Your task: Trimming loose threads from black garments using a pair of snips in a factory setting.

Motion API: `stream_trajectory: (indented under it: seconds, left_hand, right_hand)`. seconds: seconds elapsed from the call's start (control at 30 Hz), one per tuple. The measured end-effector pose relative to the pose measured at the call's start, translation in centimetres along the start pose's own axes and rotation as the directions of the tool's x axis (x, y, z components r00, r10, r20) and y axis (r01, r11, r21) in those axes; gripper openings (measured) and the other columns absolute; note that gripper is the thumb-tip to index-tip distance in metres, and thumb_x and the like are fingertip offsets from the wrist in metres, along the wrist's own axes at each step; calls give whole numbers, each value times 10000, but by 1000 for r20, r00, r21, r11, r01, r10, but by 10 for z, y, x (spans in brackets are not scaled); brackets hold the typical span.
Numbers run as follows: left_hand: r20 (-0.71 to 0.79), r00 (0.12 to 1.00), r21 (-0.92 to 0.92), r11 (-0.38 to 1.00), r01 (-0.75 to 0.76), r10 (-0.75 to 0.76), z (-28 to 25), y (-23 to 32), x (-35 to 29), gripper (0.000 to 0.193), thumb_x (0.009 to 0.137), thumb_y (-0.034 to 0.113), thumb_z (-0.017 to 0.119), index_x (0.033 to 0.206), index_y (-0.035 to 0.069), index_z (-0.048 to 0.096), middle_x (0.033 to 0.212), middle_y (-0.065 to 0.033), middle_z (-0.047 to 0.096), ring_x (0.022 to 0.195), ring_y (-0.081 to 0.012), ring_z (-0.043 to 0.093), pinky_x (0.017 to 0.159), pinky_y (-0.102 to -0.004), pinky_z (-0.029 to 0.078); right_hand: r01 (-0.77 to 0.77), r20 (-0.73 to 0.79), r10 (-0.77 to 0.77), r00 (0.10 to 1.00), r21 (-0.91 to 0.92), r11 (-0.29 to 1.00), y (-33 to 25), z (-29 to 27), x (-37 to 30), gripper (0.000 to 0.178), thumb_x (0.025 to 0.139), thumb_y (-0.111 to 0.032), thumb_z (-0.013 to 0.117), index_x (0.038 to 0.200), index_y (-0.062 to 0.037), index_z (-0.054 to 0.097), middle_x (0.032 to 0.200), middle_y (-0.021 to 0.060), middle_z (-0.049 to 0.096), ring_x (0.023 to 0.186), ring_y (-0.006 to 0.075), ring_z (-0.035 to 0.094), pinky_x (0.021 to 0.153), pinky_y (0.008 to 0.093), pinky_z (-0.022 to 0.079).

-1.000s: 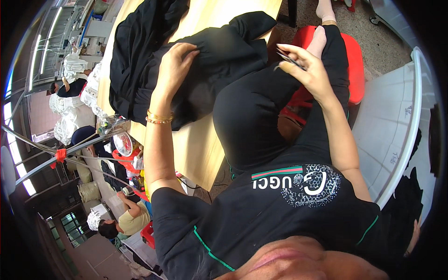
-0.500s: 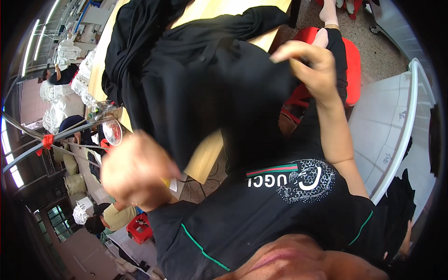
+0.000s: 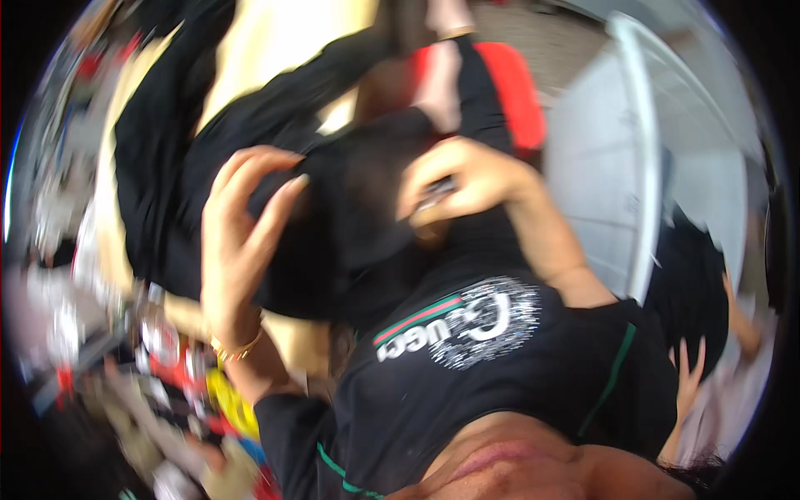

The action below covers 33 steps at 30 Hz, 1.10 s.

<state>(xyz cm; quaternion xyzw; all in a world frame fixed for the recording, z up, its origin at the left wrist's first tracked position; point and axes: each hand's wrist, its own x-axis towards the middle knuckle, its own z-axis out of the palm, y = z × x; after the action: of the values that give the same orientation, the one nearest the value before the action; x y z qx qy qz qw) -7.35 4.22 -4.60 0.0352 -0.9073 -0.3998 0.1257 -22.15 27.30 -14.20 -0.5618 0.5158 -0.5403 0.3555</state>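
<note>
Both shifted — left hand (image 3: 230, 232) now spread over black cloth (image 3: 337, 221), right hand (image 3: 471, 177) grasping tool (image 3: 435, 192).

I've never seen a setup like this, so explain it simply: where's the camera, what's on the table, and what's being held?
There's no machine here, just a person working bare-handed. The pictures come from one wide fisheye camera on the person's head, looking down, so straight edges bend and the person's black shirt shows below. Black cloth lies on a pale wooden table. The left hand is over the cloth, thumb and fingers apart; whether it touches is unclear. The right hand holds a small dark tool, too blurred to name.
</note>
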Motion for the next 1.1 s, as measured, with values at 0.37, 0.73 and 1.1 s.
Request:
stream_trajectory:
  seconds: [0.37, 0.73, 1.1]
  left_hand:
    - [465, 881, 201, 979, -11, -86, 50, -52, 61, 202, 847, 87, 668, 993, -51, 677, 850, -136, 666, 761, -194, 637, 716, -284, 475]
    - [285, 951, -148, 975, 166, -119, 31, -78, 50, 233, 807, 150, 749, 862, -7, 586, 722, 19, 480, 701, -77, 441, 607, -231, 385]
    - [239, 911, -611, 677, 411, -337, 30, -98, 49, 141, 925, 130, 618, 999, 24, 673, 908, 18, 669, 847, -58, 604, 797, -187, 455]
  right_hand:
    - [-29, -127, 21, 992, -58, 998, 6, 11, -36, 172, 812, -143, 719, 928, -15, 717, 861, 77, 723, 787, 142, 684, 702, 274, 519]
    - [-105, -373, 75, 925, -63, 992, 11, 7, 9, 211, 837, -99, 697, 1040, -40, 691, 989, 78, 702, 920, 153, 663, 820, 295, 526]
    - [-179, -564, -65, 823, -366, 913, 20, 7, 27, 341, 900, -143, 659, 1215, -27, 604, 1078, 68, 615, 1002, 143, 588, 904, 269, 452]
